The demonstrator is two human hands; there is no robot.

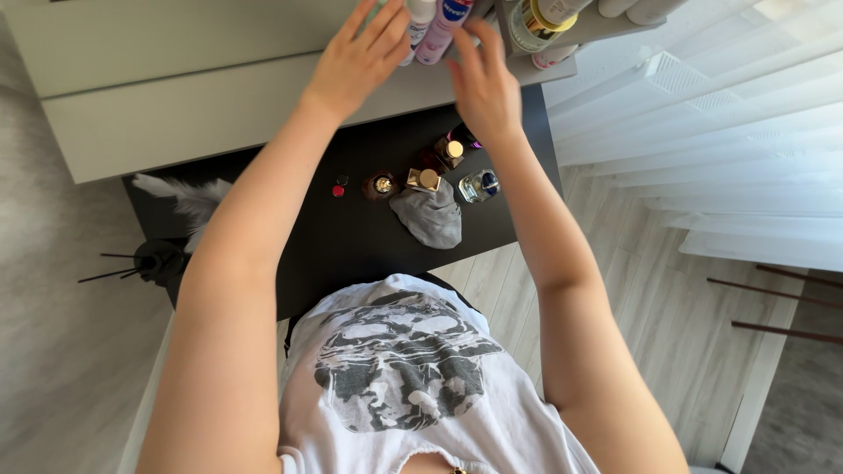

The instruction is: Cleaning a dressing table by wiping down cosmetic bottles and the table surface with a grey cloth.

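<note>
Both arms reach up to a pale shelf [219,96] above a black dresser top [351,237]. My left hand [356,57] is spread flat, its fingers touching a white spray can [420,22] on the shelf. My right hand [481,83] is also spread, fingertips against a pink bottle [442,33] beside that can. Neither hand is closed around anything. Below the hands, several small perfume bottles with gold caps [425,179] stand on the black top, next to a crumpled grey cloth [430,218].
More jars and tubes [537,19] crowd the shelf's right end. A white feather [189,197] and a dark reed diffuser [158,259] sit at the dresser's left. White curtains [720,132] hang at the right, over pale wood flooring [667,325].
</note>
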